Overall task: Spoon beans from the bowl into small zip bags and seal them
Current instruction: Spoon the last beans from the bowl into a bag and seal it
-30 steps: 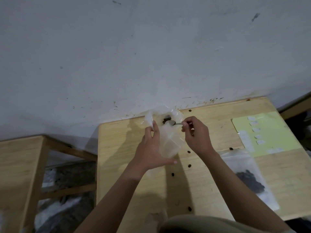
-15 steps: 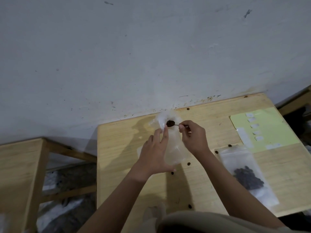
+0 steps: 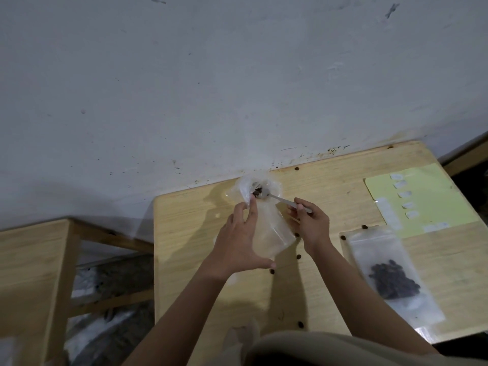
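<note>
Near the wall, above the surface (image 3: 190,260), the left hand (image 3: 237,241) pinches the limp zip bag (image 3: 266,228) at its mouth; the right hand (image 3: 311,223) grips the spoon (image 3: 274,197), tipping beans (image 3: 256,192) in. The film looks slippery, best held by the rim.

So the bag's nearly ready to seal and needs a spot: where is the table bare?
Barest is the strip of wooden table between its left edge and the left hand. The right side is crowded by the filled zip bag and yellow sheet; loose beans dot the middle.

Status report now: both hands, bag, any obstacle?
Left hand holds open zip bag. Right hand pinches spoon, beans at bag mouth. Nothing blocking.
</note>
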Demonstrator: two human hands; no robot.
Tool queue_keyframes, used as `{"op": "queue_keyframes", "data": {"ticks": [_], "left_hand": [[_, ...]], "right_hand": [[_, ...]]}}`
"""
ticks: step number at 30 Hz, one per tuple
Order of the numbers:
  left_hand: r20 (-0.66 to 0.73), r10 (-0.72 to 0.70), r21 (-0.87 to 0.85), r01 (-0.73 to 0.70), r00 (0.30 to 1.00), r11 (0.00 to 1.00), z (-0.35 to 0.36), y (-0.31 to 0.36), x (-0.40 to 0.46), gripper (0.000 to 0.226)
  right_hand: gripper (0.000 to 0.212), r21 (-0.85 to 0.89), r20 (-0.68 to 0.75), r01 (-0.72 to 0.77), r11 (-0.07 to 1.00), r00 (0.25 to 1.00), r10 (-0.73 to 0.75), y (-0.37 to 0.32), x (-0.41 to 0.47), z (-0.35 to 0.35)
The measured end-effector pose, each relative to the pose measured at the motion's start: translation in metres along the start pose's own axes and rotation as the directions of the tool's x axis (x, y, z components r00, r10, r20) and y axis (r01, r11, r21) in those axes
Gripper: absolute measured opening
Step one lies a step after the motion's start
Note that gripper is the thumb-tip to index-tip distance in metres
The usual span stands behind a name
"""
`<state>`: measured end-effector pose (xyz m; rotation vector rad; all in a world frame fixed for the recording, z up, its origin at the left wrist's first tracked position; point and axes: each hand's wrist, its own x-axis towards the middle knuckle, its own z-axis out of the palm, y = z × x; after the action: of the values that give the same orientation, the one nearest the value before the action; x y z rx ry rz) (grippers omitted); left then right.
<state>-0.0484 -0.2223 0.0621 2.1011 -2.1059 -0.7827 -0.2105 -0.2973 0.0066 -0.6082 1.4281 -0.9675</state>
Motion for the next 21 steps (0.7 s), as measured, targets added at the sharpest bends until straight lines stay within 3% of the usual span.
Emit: {"op": "queue_keyframes", "data": {"ticks": [8, 16, 21], "left_hand": [[-0.012, -0.091, -0.050, 0.090, 0.996, 0.995, 0.000, -0.007, -0.003, 0.146], [-0.035, -0.130, -0.023, 0.129, 0.991, 0.991, 0.008, -0.013, -0.007, 0.143], [-0.064, -0.135, -0.036, 0.133, 0.989, 0.990, 0.012, -0.012, -0.010, 0.144]], "right_hand": [[0.017, -0.016, 0.013, 0.029, 0.999, 1.000, -0.029, -0.011, -0.003, -0.018], [0.016, -0.103, 0.092, 0.180, 0.978, 0.981, -0.170, -0.033, -0.016, -0.049], [0.019, -0.114, 0.117, 0.197, 0.974, 0.976, -0.184, -0.039, -0.020, -0.061]]}}
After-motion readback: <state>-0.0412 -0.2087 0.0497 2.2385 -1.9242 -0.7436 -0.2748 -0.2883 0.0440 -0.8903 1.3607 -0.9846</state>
